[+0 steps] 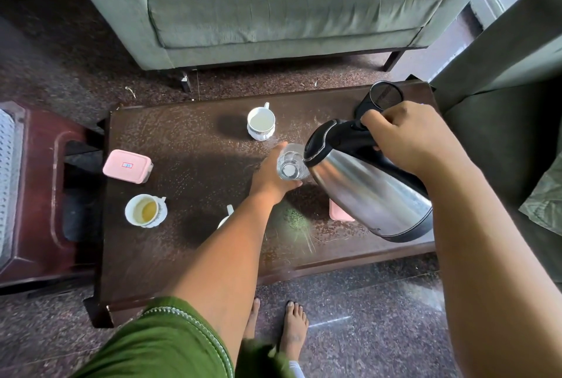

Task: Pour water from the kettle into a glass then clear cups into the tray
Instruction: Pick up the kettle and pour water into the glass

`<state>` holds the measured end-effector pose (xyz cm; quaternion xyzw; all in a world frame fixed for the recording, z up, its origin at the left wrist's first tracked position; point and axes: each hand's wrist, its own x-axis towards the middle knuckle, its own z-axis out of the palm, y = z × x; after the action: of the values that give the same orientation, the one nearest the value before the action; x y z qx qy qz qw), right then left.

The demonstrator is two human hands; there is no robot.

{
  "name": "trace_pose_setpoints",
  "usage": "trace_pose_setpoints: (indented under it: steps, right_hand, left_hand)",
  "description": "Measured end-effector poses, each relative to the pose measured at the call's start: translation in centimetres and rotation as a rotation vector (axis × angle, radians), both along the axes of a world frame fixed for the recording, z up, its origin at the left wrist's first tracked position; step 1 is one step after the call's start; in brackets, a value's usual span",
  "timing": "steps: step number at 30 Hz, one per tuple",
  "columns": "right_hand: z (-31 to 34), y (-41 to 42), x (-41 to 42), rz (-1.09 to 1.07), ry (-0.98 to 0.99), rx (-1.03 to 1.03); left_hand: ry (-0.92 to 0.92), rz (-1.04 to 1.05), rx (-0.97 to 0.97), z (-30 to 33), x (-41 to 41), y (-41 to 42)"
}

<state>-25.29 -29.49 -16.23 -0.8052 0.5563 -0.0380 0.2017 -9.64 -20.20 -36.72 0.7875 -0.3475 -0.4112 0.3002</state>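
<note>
Head view: dark brown low table (188, 146), scuffed and speckled, rectangular with a raised lip along its edges. Brushed-steel kettle (365, 189) with black plastic top and handle, tilted spout-down toward a clear ribbed glass (290, 163), lid flipped open behind the handle. Right hand (416, 140) curled tight round the black handle, kettle body hanging below and left of the fist. Left hand (272, 172) wrapped round the glass from its left side, thumb near its base, glass upright on the table, touching the kettle's rim. White scalloped cup (261, 123) just beyond the glass, pale inside. Second white cup (146, 210) near the left front, holding yellowish liquid. Third cup (226, 216) mostly hidden by the left forearm. Pink rounded-corner box (127, 166) near the table's left edge. Open tabletop between box and glass. Maroon tray (39, 183) left of the table. Grey fabric sofa (273, 6) beyond.
</note>
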Motion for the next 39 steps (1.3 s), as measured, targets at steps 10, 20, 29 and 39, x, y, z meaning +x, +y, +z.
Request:
trace_pose_setpoints:
  steps: [10, 20, 29, 39]
  right_hand:
    - [-0.18, 0.06, 0.19, -0.001, 0.007, 0.016]
    - [-0.20, -0.19, 0.07, 0.003, 0.000, 0.014]
    - [-0.37, -0.10, 0.18, 0.031, 0.032, 0.013]
    - [-0.29, -0.05, 0.54, 0.042, 0.031, 0.018]
  left_hand:
    - [0.003, 0.000, -0.002, 0.10, -0.03, 0.02]
    - [0.028, 0.020, -0.013, 0.44, -0.07, 0.13]
    - [0.023, 0.014, -0.020, 0.63, -0.08, 0.23]
    - [0.006, -0.001, -0.027, 0.68, -0.09, 0.26]
